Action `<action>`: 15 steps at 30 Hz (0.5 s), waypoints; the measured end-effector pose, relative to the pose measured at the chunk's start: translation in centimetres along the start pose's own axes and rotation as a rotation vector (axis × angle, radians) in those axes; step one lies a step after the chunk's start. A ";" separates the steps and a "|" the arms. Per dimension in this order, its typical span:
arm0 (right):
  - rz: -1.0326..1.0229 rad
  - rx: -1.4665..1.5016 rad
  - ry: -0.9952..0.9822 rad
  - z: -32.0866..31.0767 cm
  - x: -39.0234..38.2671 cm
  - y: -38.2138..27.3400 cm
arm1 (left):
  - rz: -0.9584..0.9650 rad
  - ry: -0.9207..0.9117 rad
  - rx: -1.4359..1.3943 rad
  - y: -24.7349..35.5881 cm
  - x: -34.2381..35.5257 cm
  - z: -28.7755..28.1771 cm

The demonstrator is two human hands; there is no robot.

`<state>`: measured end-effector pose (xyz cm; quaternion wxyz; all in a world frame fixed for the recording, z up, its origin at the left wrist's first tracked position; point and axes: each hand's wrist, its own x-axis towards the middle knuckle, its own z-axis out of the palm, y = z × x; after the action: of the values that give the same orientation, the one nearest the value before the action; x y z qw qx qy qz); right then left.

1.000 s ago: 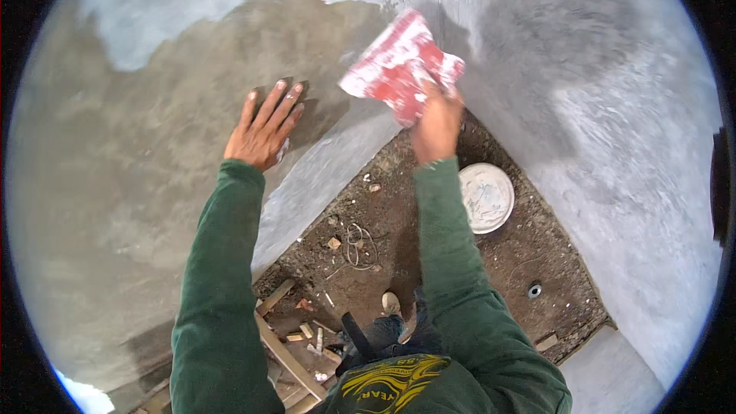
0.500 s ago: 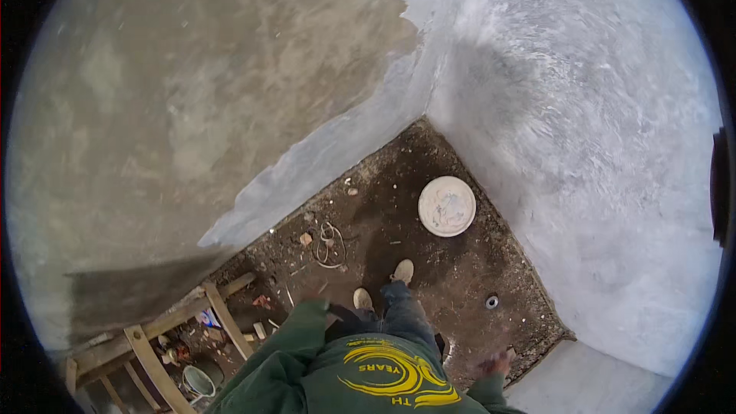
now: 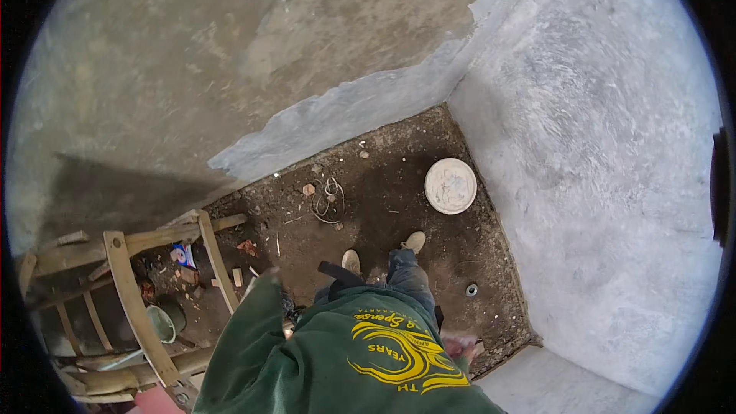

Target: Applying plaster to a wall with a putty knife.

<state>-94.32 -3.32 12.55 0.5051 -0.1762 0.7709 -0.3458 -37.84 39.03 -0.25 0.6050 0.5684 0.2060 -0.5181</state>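
Note:
My right hand [image 3: 460, 346] hangs low beside my right hip, smeared by motion, so its fingers cannot be read. The green left sleeve [image 3: 249, 326] reaches forward on my left side. My left hand is almost wholly hidden behind that sleeve and my green sweatshirt [image 3: 330, 360]; only a small skin-coloured patch shows by the waist. A black strap [image 3: 341, 273] sticks out at the front of my waist. Ahead, a round white bucket or lid [image 3: 451, 186] sits on the dirt floor, apart from both hands. Below me are my light shoes [image 3: 414, 241].
A wooden trestle or ladder [image 3: 138, 310] stands at the left, with a pale bucket [image 3: 161, 323] and debris among its bars. Loose cord [image 3: 328, 201] and a small ring-shaped thing [image 3: 471, 290] lie on the floor. A half-coated wall [image 3: 330, 115] and a grey wall [image 3: 590, 153] meet ahead.
My view has turned and shifted, bringing more of the wooden frame in at the left. The left sleeve sits further left; my right hand stays low by the hip.

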 end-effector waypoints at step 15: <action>-0.022 0.189 -0.745 24.8 2.2 -16.9 | 0.211 0.230 0.813 -2.7 -2.2 14.0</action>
<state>-74.24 -25.29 16.90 0.7609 -0.2507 0.4974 -0.3328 -45.75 27.76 4.04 0.3547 0.8323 -0.0080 -0.4258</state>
